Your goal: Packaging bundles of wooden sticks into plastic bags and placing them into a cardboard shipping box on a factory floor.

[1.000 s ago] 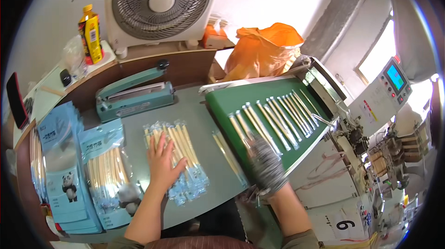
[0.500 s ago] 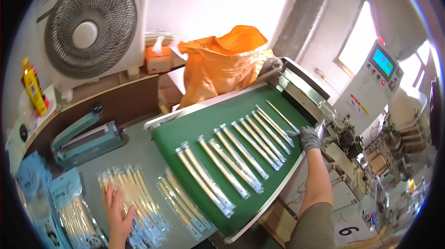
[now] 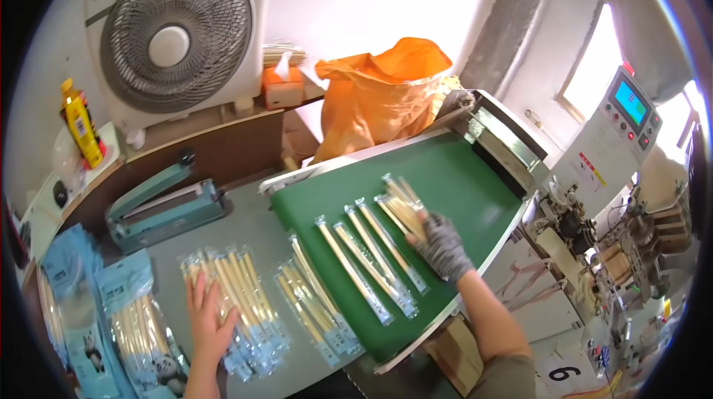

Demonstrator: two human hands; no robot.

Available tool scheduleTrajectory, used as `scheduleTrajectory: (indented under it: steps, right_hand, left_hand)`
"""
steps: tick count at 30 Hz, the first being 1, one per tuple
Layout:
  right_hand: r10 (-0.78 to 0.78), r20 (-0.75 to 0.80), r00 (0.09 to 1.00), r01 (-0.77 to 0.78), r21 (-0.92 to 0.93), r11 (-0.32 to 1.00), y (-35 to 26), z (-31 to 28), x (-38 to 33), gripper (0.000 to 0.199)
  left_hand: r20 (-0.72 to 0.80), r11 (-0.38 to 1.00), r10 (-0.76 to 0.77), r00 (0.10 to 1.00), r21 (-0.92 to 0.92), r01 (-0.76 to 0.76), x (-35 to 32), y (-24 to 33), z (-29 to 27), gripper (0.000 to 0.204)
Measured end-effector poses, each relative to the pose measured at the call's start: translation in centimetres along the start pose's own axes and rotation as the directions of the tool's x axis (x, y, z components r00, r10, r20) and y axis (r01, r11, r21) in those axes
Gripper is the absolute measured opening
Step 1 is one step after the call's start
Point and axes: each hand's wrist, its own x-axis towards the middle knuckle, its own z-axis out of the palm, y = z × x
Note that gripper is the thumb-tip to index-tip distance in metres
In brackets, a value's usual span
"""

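My right hand (image 3: 445, 248), in a grey glove, is over the green conveyor belt (image 3: 468, 169). Its fingers close around a gathered bunch of wrapped chopsticks (image 3: 401, 209), partly hidden by the hand. Left of it, several single chopsticks in clear film with blue ends (image 3: 353, 269) lie slantwise across the belt. My bare left hand (image 3: 210, 321) rests with fingers apart on a pile of wrapped chopsticks (image 3: 249, 291) on the grey table. Between that pile and the belt lies a smaller group of wrapped chopsticks (image 3: 308, 313).
Blue-topped bags of chopsticks (image 3: 137, 317) lie at the left. Behind them stands a teal bag sealer (image 3: 167, 209). A large fan (image 3: 174, 42), a yellow bottle (image 3: 82, 124) and an orange sack (image 3: 379, 109) are farther back. Machinery with a control panel (image 3: 624, 109) stands right.
My right hand has swept left along the belt, bunching the chopsticks from its right half. Chopsticks at the belt's left end now lie by the smaller group. My left hand stays on the pile.
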Motion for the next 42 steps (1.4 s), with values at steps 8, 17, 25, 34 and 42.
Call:
scheduleTrajectory:
  steps: [8,17,25,34,42]
  right_hand:
    - [-0.273,0.153,0.950,0.272,0.034,0.962,-22.0,1.1,-7.5,0.068]
    - [0.331,0.172,0.928,-0.373,0.417,0.829,-21.4,11.9,-4.5,0.075]
    - [0.128,-0.021,0.992,-0.112,0.358,0.927,-24.7,12.7,-2.7,0.072]
    - [-0.171,0.095,0.981,0.105,0.486,0.868,-30.2,15.1,-5.4,0.062]
    - [-0.360,0.602,0.713,-0.697,0.664,-0.269,-32.8,9.7,-7.2,0.060]
  left_hand:
    - [-0.050,0.995,0.076,0.996,0.062,-0.073,-0.6,-1.2,1.2,0.055]
    - [-0.357,0.947,-0.263,0.897,-0.272,0.170,0.9,-4.3,1.5,0.077]
    - [-0.057,0.637,-0.530,0.846,-0.685,0.353,0.3,-4.3,1.7,0.092]
    - [-0.004,0.682,-0.581,0.814,-0.547,0.485,-0.2,-3.7,-0.3,0.096]
    - [0.160,0.542,-0.520,0.839,-0.697,0.470,-0.8,-2.3,-0.8,0.098]
